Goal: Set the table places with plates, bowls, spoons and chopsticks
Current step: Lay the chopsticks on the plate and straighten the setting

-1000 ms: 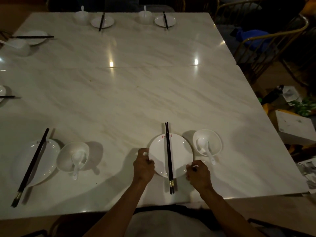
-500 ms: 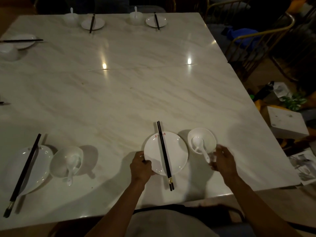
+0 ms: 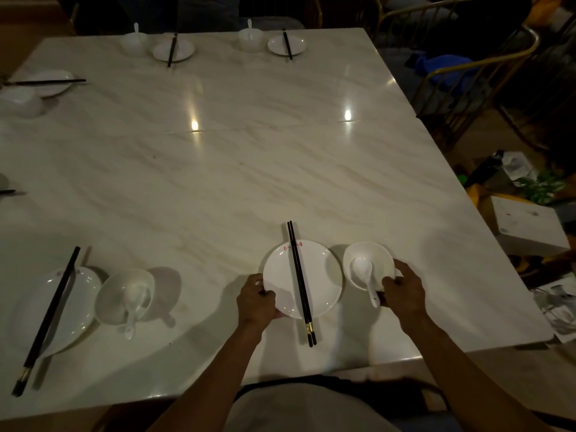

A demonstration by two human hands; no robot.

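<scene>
At lower centre, the left hand (image 3: 256,302) is gripping the left rim of the white plate (image 3: 321,275), black chopsticks (image 3: 300,280) lying across it. The right hand (image 3: 403,289) is pinching the near rim of the white bowl (image 3: 378,260), just right, holding its soup spoon (image 3: 365,275). Nudging gently would, I judge, be keeping chopsticks from rolling.

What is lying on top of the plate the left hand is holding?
A pair of black chopsticks lies across the plate, both ends overhanging its rim. The left hand covers the near-left edge, so nothing can be told there. The rest of the plate shows bare.
</scene>
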